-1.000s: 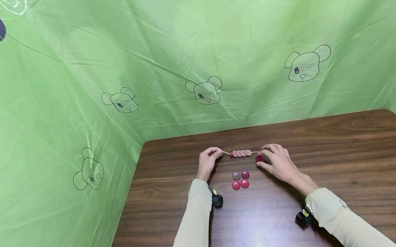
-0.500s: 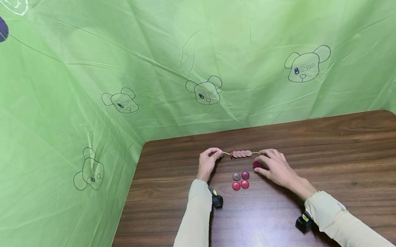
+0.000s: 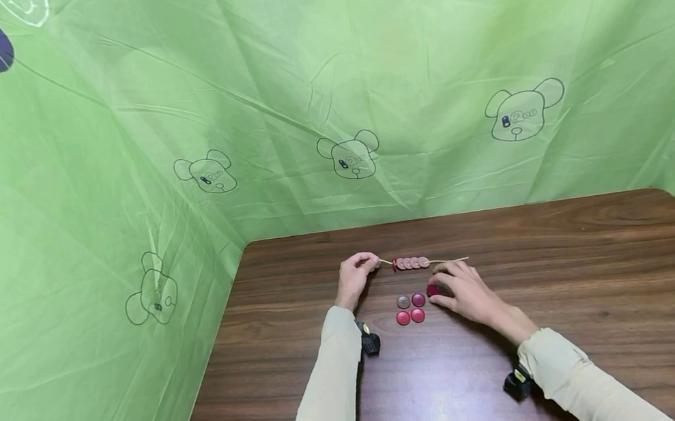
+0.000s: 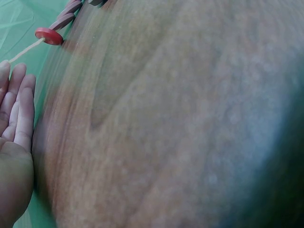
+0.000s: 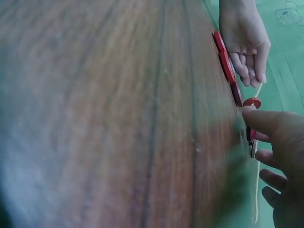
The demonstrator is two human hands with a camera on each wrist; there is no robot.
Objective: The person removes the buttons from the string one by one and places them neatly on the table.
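Note:
In the head view my left hand (image 3: 355, 278) pinches the end of a thin pale cord (image 3: 449, 260) between thumb and fingertips. Threaded on the cord are a red button (image 4: 49, 36), seen edge-on, and several overlapping dusty-pink buttons (image 3: 412, 263). My right hand (image 3: 465, 293) holds a dark crimson button (image 3: 432, 290) between thumb and fingers, low over the table. To its left lie a grey-brown button (image 3: 403, 301), a plum button (image 3: 417, 299) and two red buttons (image 3: 410, 317) in a small square. Past my right fingers the cord's other end lies free.
A brown wood-grain table (image 3: 599, 293) carries everything. Green fabric (image 3: 411, 93) printed with bear heads hangs at its back and sides. Each wrist wears a small black camera (image 3: 518, 383).
My right hand has left the cord's right end and moved toward me and left with the crimson button, beside the loose buttons. My left hand stays still.

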